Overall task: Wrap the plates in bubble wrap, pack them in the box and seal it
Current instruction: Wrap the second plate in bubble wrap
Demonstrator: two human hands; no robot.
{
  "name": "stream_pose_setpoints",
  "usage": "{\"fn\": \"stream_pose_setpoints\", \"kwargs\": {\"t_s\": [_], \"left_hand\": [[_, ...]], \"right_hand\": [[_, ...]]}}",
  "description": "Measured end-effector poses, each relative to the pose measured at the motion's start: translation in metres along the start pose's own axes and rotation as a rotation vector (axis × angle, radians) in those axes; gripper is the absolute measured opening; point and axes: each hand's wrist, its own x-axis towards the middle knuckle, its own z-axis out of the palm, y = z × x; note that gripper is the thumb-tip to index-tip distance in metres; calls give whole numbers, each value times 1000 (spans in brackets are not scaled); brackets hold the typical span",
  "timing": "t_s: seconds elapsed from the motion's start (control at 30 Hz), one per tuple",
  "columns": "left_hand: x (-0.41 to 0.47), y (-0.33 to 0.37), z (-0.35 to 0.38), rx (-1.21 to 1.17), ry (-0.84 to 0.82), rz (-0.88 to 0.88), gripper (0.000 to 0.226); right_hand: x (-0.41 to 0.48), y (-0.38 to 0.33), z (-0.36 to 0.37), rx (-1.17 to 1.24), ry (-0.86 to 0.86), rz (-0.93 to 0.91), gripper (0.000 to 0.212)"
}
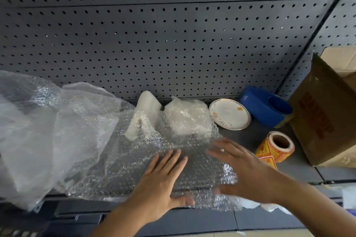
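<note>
A sheet of bubble wrap (134,159) lies flat on the dark shelf. My left hand (161,183) rests on it with fingers straight and spread. My right hand (242,169), wearing a ring, lies flat on the sheet's right part, slightly blurred. Behind the sheet sit a bundle wrapped in bubble wrap (187,117) and a second, narrower wrapped bundle (143,113). A bare white plate (230,114) with a floral pattern lies to their right. The brown cardboard box (327,113) stands open at the far right.
A large heap of loose bubble wrap (38,125) fills the left side. A blue tape dispenser (266,107) sits between plate and box. An orange sticker roll (275,147) lies in front of the box. A grey pegboard wall (154,34) backs the shelf.
</note>
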Motion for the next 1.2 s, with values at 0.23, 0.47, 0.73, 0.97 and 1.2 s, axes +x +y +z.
{"fn": "stream_pose_setpoints", "kwargs": {"t_s": [0.23,0.47,0.73,0.97,1.2], "left_hand": [[-29,-16,-4,-22,-108,-1,130],[-74,-34,-14,-53,310,29,50],[-139,-33,-173,-405,368,-211,17],[-105,-50,-262,-361,434,-201,7],[-8,-83,-203,-17,210,-270,11]], "right_hand": [[-6,-16,49,-304,-43,-91,95],[-27,-27,-1,98,210,-63,60],[-49,-71,-143,731,123,-219,13],[-5,-60,-175,745,82,-152,16],[68,-1,-113,288,-16,56,15]]}}
